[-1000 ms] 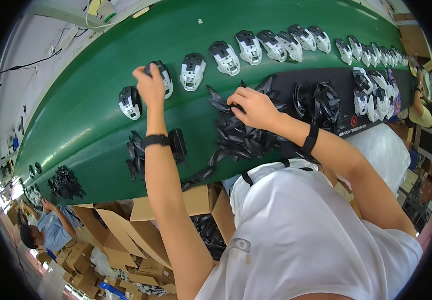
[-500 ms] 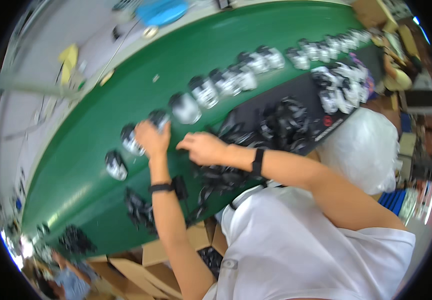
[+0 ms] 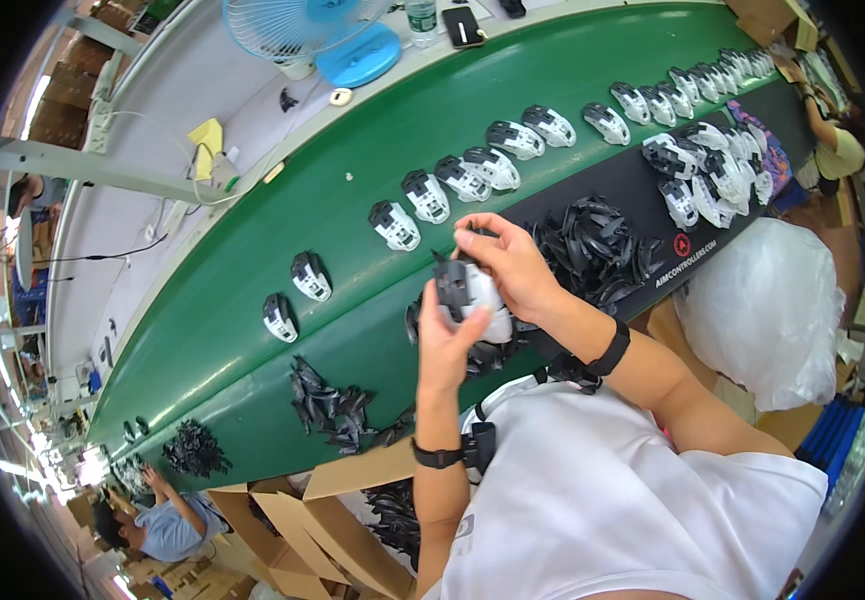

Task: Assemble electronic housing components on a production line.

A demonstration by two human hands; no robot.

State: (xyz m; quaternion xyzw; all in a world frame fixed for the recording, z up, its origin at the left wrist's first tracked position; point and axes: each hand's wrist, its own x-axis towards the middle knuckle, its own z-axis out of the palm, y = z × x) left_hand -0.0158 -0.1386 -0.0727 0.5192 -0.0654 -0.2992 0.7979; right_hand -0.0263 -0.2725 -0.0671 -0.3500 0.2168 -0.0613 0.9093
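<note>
A white-and-black computer mouse shell (image 3: 485, 300) is in my left hand (image 3: 445, 345), whose fingers and thumb clasp it from the left and below. My right hand (image 3: 515, 265) is closed in a pinch at its far edge, thumb against forefinger; a dark bit shows by the fingertips, too small to make out. Similar mouse shells (image 3: 394, 226) stand in a long slanting row on the green conveyor belt (image 3: 253, 250). Right of my hands, a heap of thin curved black plastic parts (image 3: 593, 250) covers a black mat (image 3: 543, 200).
More mouse shells (image 3: 718, 175) are piled on the mat's far end. Black parts (image 3: 338, 405) also lie on the belt's near side. Below stands an open cardboard box (image 3: 338, 520); a big clear plastic bag (image 3: 763, 310) is at right. A blue fan (image 3: 358, 55) is beyond the belt. Co-workers sit at both ends.
My left hand has lifted a mouse shell out of the row and brought it nearer my body. My right hand has come up against it. The head view has shifted.
</note>
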